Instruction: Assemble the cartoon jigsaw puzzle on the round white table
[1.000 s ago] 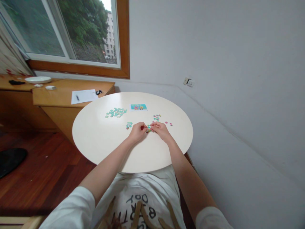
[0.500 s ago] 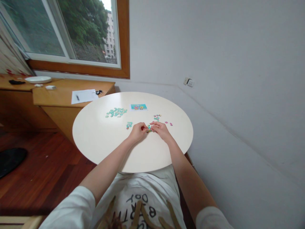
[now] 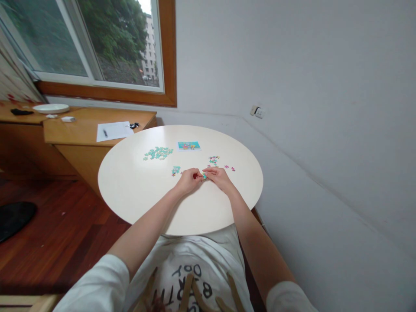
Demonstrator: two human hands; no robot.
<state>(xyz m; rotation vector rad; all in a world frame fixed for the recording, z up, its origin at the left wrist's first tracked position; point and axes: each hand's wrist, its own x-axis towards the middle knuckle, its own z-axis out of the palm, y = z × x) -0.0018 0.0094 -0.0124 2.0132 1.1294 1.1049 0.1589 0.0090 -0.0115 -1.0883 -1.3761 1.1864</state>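
Observation:
Both hands meet over a few small jigsaw pieces (image 3: 204,176) in teal and yellow on the white round table (image 3: 136,190). My left hand (image 3: 189,180) is closed, thumb and forefinger pinched at the left side of these pieces. From the right, my right hand (image 3: 217,177) curls its fingers onto the same pieces, covering part of them. Which piece each hand grips is partly hidden. Just left of my left hand lies a small group of jigsaw pieces (image 3: 176,170). Beyond my right hand is another group of jigsaw pieces (image 3: 213,160), with pink pieces (image 3: 229,168) to its right.
A larger pile of teal jigsaw pieces (image 3: 158,153) lies at the table's back left, beside a picture card (image 3: 189,146). A wooden desk (image 3: 81,130) with a paper sheet (image 3: 113,131) and white plate (image 3: 52,108) stands left. The wall (image 3: 308,108) rises behind and to the right.
My hands have drawn slightly closer together over the pieces. My left hand's fingertips have shifted a little to the right; the other piece groups lie as before.

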